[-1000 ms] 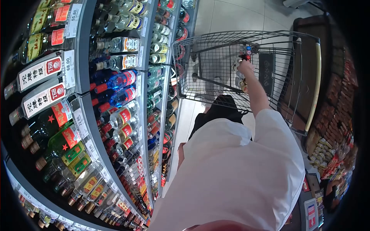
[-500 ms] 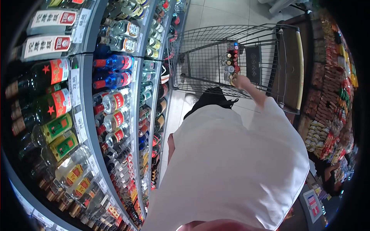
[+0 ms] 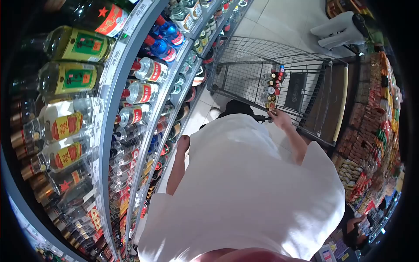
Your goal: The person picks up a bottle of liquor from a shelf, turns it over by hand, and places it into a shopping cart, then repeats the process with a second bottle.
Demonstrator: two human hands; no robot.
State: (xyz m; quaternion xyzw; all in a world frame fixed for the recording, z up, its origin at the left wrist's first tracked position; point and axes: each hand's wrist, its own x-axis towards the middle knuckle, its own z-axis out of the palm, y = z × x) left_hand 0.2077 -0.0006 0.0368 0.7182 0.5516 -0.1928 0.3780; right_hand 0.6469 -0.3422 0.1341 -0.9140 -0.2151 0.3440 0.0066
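Note:
My right hand (image 3: 281, 119) is at the near wire side of the shopping cart (image 3: 244, 40), fingers pressed together; what they hold, if anything, is too small to make out. Just beyond its fingertips, a row of small bottles (image 3: 271, 89) with coloured caps stands inside the cart. My left hand (image 3: 183, 142) hangs beside the bottle shelves, closed, with nothing visible in it.
Shelves (image 3: 115, 65) of bottles with price tags curve along the left. Packaged goods (image 3: 364, 131) fill racks on the right. A person's light trousers (image 3: 338, 29) show at the top right, and another person (image 3: 353, 229) is at the lower right.
My right hand has drawn back from the small bottles to the cart's near side. My left hand has come into view. The view has shifted along the shelves.

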